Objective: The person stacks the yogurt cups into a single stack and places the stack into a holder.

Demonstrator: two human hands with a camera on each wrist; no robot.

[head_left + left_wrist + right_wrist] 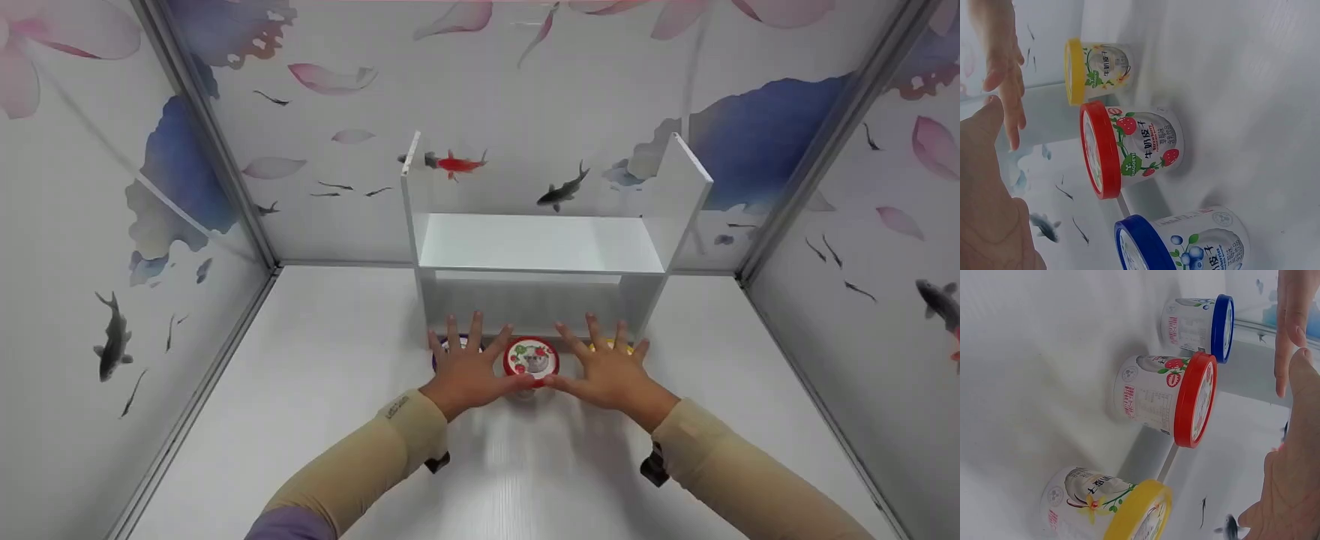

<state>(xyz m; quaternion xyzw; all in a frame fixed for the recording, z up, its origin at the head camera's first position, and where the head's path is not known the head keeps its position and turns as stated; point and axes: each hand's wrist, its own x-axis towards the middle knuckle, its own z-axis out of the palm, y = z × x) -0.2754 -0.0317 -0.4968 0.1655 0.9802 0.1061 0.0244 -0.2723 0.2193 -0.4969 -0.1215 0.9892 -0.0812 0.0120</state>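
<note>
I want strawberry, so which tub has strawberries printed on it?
The middle, red-lidded tub; the blue-lidded tub shows blueberries, and the yellow-lidded tub a yellow flower.

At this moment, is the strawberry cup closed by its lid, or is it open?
Closed. The red lid sits flat on the strawberry cup, and neither wrist view shows a gap below its rim.

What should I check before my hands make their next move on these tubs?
1. Hands free: ok, left hand and right hand hold nothing.
2. Covered: ok, blueberry tub, strawberry tub and yellow-lidded tub all wear lids.
3. Standing upright: ok, all three.
4. Clear head view: not ok, hands partly hide the blue lid and yellow lid.
5. Tubs full: cannot tell, contents hidden.
</note>
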